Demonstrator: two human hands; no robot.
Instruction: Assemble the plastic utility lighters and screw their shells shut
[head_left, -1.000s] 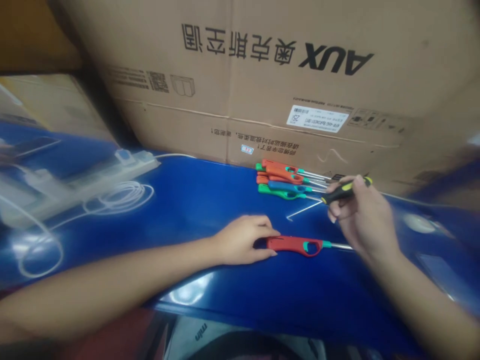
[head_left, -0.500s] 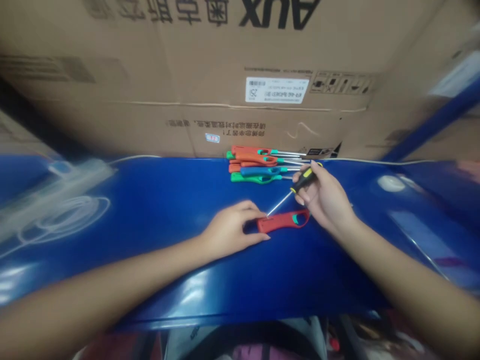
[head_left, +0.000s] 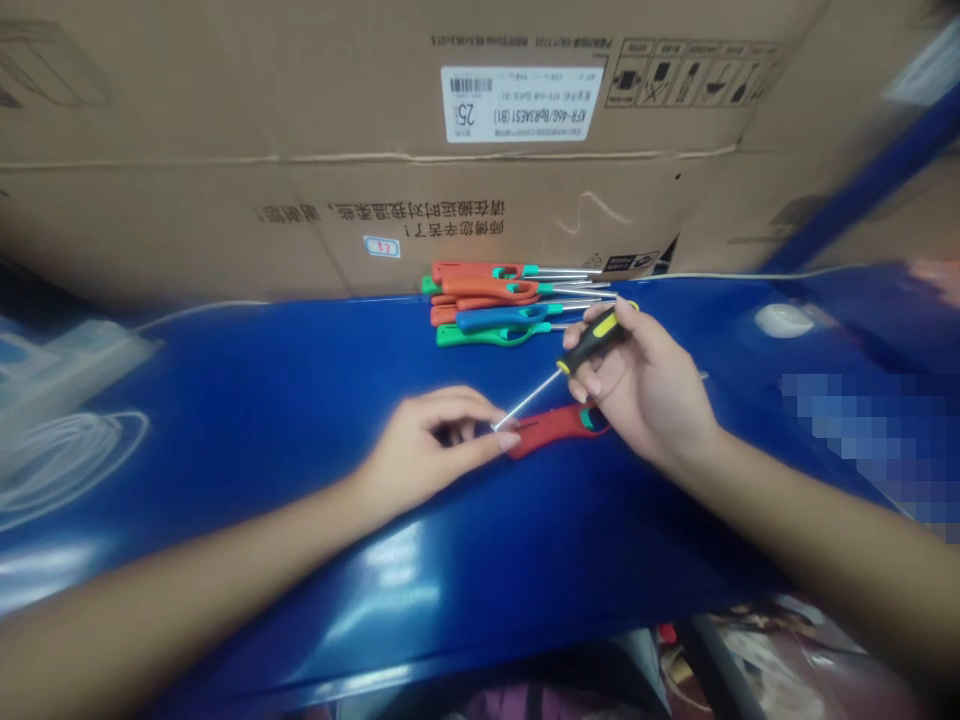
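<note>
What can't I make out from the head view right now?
In the head view:
Most of the rod of the red lighter: behind the right hand.
Whether the tip of the yellow-and-black tool touches the lighter: too small, beside the fingertips of the left hand.
White cable coil: blurred, cut off by the left edge.

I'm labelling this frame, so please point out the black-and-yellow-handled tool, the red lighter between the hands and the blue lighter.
Black-and-yellow-handled tool (head_left: 588, 344): head view, on its handle.
Red lighter (head_left: 552, 430): head view, on its body.
Blue lighter (head_left: 489, 318): head view, on its body.
</note>
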